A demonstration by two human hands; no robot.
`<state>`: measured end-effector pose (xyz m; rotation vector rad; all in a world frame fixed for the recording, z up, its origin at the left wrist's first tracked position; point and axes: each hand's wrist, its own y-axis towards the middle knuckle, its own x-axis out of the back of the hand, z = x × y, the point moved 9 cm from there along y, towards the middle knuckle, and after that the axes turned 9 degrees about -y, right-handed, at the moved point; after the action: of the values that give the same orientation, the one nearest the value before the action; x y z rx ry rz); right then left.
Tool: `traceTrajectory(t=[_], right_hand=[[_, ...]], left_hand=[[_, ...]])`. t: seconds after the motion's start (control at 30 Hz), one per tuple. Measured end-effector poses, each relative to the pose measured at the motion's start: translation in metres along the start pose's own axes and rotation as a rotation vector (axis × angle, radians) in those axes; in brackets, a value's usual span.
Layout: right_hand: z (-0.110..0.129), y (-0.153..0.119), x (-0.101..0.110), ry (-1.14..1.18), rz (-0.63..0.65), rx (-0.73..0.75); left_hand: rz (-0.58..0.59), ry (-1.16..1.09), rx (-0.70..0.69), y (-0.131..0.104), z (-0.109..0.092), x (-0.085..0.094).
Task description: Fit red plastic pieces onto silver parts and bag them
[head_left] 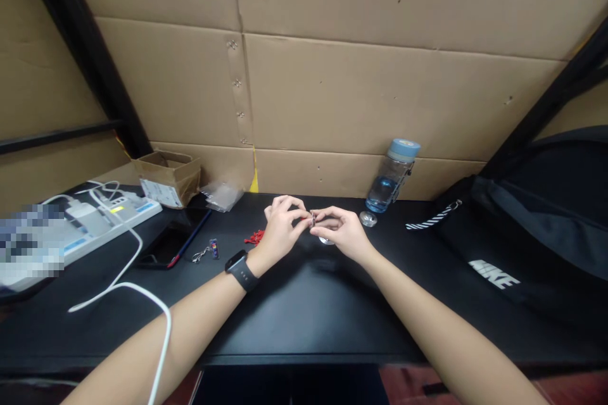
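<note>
Above the middle of the black table (294,304), my left hand (285,224) and my right hand (341,231) meet at the fingertips. Both pinch one small reddish item (312,218), too small to make out. A black watch (241,270) is on my left wrist. Small red pieces (254,238) lie on the table just left of my left hand. A shiny round object (325,241) shows partly beneath my right hand, and another clear round piece (368,219) lies to the right of it.
A blue-capped bottle (392,176) leans at the back right, near a black bag (503,253). On the left are a power strip (85,243), white cable (142,291), small carton (168,177), phone (175,237), plastic bags (221,195) and a keychain (214,249). Cardboard (356,95) stands behind.
</note>
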<state>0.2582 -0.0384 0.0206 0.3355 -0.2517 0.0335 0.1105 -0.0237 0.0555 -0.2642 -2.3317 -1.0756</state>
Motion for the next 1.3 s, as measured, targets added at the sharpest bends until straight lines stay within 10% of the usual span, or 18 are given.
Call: traceTrajectory(t=[0.43,0.9,1.3], right_hand=[[0.008,-0.001,0.001,-0.153,0.014,0.089],[0.038,-0.008,-0.004,-0.856,0.001,0.333],[0.040,-0.009,-0.001,-0.781,-0.055,0.328]], left_hand=[[-0.016,0.025,-0.050,0.001,-0.003,0.004],[0.027,0.093,-0.112,-0.003,-0.004,-0.005],[0.198,-0.001,-0.090,-0.008,-0.002,-0.023]])
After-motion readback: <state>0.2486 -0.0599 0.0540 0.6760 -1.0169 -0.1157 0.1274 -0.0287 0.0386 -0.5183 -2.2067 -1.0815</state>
